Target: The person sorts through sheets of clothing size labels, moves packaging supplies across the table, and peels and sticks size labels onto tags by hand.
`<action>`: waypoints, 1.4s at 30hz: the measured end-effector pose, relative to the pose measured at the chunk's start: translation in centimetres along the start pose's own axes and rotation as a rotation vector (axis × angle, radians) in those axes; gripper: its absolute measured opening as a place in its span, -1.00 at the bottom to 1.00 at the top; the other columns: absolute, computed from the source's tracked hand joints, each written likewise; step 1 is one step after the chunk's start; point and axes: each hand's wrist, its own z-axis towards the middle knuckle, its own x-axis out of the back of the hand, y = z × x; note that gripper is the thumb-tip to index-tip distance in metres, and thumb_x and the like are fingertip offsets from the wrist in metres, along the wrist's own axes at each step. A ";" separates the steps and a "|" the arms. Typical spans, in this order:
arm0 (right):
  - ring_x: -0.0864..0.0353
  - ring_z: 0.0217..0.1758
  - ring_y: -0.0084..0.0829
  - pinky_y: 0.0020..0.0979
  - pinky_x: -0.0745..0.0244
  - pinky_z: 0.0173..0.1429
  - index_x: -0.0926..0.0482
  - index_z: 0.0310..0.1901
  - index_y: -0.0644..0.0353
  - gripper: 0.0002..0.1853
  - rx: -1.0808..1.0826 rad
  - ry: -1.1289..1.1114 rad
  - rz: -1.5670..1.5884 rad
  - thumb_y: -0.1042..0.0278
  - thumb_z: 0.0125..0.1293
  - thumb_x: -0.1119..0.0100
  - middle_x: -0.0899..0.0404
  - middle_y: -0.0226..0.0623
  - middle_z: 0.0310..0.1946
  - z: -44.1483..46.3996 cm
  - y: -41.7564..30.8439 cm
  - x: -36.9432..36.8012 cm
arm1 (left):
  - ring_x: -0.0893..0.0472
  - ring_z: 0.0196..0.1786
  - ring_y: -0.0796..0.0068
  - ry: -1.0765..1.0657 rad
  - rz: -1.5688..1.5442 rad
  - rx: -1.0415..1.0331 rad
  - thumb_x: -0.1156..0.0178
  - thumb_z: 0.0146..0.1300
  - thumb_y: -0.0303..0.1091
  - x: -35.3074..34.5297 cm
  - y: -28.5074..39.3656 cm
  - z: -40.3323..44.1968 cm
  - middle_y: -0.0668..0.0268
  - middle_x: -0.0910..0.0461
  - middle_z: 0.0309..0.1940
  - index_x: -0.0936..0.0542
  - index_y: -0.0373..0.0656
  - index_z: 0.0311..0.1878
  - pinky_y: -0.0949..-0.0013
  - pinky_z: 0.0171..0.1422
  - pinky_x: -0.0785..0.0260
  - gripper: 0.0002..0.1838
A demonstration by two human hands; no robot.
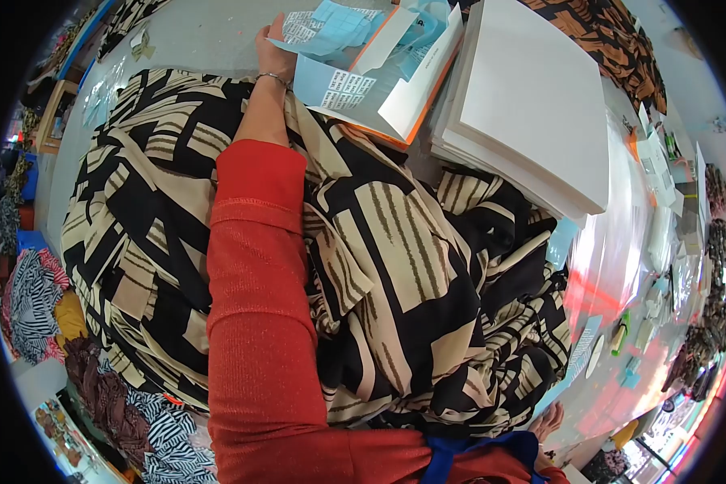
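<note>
Left hand (273,55) is at the blue sheets (343,32), orange-edged box (411,101) open, probably for easy grabbing; can't tell its grip. Right hand (550,422) is by the fabric (395,242), fingers unclear too.

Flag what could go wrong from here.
Blue printed sheets jut past the edge of the open box beside the left hand; they could crease or spill if tugged. Bunched patterned fabric crowds the white stack; dragging it might shift the stack.
</note>
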 end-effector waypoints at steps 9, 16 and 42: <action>0.03 0.43 0.07 0.06 0.17 0.40 -0.13 0.32 0.18 -0.43 0.003 -0.001 -0.013 -0.02 0.43 0.41 -0.06 0.03 0.35 -0.1 0.2 -0.1 | -0.50 0.09 0.09 0.032 -0.450 0.283 -0.20 0.20 -0.30 0.2 4.6 -1.4 -0.09 -0.41 0.13 -0.37 -0.21 0.27 0.23 0.17 -0.36 -0.44; 0.02 0.43 0.07 0.06 0.16 0.39 -0.14 0.31 0.18 -0.44 0.007 0.010 -0.008 -0.02 0.43 0.40 -0.06 0.03 0.35 -0.1 0.1 -0.1 | -0.45 0.16 0.09 -0.005 0.152 -0.099 -0.20 0.19 -0.35 0.5 2.4 -1.6 -0.09 -0.33 0.19 -0.37 -0.20 0.27 0.24 0.26 -0.30 -0.45; 0.01 0.42 0.07 0.07 0.15 0.39 -0.13 0.32 0.20 -0.46 0.028 0.019 -0.017 0.04 0.43 0.38 -0.07 0.03 0.34 0.0 0.0 0.1 | -0.51 0.03 0.37 -0.036 0.181 -0.160 -0.32 0.02 -0.45 1.1 4.0 -2.0 0.13 -0.32 0.13 -0.38 -0.09 0.31 0.42 0.13 -0.45 -0.30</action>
